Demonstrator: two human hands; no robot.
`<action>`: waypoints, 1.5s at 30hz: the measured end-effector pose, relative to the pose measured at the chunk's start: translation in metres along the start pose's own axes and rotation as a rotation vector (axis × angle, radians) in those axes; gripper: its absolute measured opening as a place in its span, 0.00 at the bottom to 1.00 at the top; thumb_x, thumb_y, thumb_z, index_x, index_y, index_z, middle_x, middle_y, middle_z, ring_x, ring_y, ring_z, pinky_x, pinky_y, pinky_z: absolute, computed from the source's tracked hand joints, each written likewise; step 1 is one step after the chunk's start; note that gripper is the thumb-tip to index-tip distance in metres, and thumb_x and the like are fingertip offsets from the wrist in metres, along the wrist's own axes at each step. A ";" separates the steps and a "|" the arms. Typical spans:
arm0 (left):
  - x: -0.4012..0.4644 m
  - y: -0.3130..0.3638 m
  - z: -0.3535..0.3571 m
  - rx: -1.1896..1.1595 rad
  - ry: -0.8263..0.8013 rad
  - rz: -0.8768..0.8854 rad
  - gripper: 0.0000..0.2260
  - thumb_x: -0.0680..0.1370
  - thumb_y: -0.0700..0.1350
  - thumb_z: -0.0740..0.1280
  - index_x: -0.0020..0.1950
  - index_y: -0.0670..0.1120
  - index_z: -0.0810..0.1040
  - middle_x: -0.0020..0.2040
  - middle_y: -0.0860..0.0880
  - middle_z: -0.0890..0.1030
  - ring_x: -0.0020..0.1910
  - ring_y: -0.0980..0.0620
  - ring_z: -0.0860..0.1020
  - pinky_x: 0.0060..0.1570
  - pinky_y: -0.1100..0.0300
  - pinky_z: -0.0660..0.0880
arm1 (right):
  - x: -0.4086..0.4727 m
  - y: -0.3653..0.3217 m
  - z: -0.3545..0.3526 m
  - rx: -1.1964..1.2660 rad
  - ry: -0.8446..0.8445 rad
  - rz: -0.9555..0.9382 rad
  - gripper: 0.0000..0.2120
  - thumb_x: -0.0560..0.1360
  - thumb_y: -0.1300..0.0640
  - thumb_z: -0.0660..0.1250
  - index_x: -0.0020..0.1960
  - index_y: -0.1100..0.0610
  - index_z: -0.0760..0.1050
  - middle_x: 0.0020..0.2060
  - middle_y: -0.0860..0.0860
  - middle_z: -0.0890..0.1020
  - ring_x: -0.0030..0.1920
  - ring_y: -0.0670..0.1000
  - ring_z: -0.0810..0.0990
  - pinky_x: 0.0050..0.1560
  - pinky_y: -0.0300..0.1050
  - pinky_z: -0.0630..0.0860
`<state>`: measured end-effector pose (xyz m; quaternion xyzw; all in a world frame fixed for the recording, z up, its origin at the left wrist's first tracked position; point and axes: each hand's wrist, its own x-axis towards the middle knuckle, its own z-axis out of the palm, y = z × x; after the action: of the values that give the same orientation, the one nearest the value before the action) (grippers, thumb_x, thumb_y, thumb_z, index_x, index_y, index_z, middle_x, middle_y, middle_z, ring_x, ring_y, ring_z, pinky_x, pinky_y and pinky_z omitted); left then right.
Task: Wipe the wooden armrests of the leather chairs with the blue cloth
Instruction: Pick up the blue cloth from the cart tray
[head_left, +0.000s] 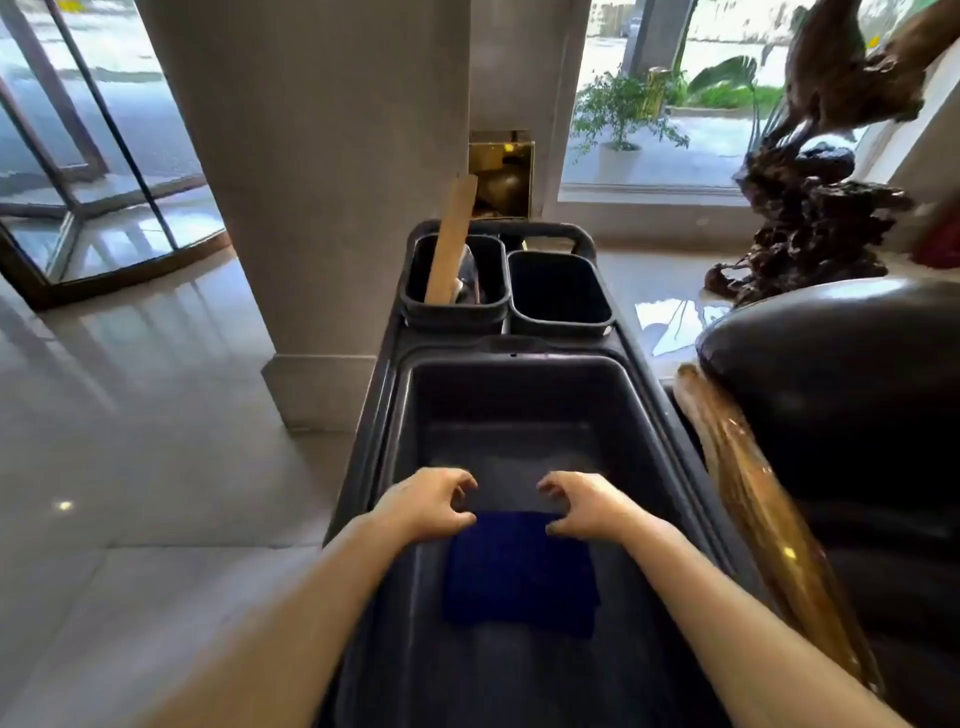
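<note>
In the big dark tub (405, 441) of a cleaning cart, close below the camera, a folded blue cloth (519, 577) lies flat on the bottom. Both bare forearms reach in over the near rim. The left hand (431, 503) hangs at the cloth's far left corner, its fingers curled in a loose claw, half open, with nothing in its grasp. The right hand (584, 506) mirrors it at the far right corner, fingers bent and spread, also holding nothing; its thumb tip sits right at the cloth's edge, though whether it touches is hard to tell.

To the right, just beside the cart, stands a dark leather chair (852, 395) with a glossy wooden armrest (753, 499) running along its near side.

Further along the cart, two small black bins sit side by side. The left bin (415, 304) holds a wooden handle (452, 239) leaning upright; the right bin (558, 325) looks bare inside.

Beyond, a wide pillar (311, 182) rises from the shiny tiled floor (130, 415) on the left. A dark carved wood sculpture (810, 208) stands at the far right, and a potted plant (621, 114) shows through the window behind.
</note>
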<state>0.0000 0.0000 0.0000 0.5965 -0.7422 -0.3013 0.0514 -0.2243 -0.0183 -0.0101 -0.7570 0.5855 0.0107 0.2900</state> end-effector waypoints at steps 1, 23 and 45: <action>0.004 -0.003 0.011 -0.011 -0.036 -0.022 0.19 0.71 0.49 0.68 0.62 0.49 0.74 0.57 0.49 0.80 0.54 0.52 0.78 0.57 0.53 0.75 | 0.002 0.008 0.009 0.000 -0.029 0.023 0.28 0.66 0.54 0.71 0.65 0.52 0.70 0.60 0.52 0.78 0.59 0.52 0.76 0.59 0.49 0.74; 0.057 -0.040 0.143 -0.033 0.069 -0.120 0.27 0.73 0.42 0.69 0.70 0.46 0.65 0.69 0.48 0.69 0.69 0.50 0.63 0.67 0.59 0.62 | 0.033 0.063 0.113 -0.042 0.126 0.074 0.23 0.71 0.57 0.69 0.65 0.51 0.70 0.61 0.55 0.77 0.58 0.54 0.75 0.52 0.43 0.73; 0.031 -0.046 0.117 -0.244 -0.116 -0.185 0.11 0.70 0.38 0.67 0.34 0.52 0.69 0.40 0.51 0.76 0.42 0.53 0.75 0.37 0.66 0.70 | 0.016 0.060 0.102 0.286 -0.057 0.166 0.14 0.64 0.62 0.69 0.39 0.48 0.66 0.45 0.52 0.77 0.44 0.50 0.75 0.40 0.39 0.71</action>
<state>-0.0206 0.0123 -0.1275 0.6332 -0.6437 -0.4265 0.0524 -0.2403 0.0051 -0.1265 -0.6564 0.6331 -0.0270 0.4093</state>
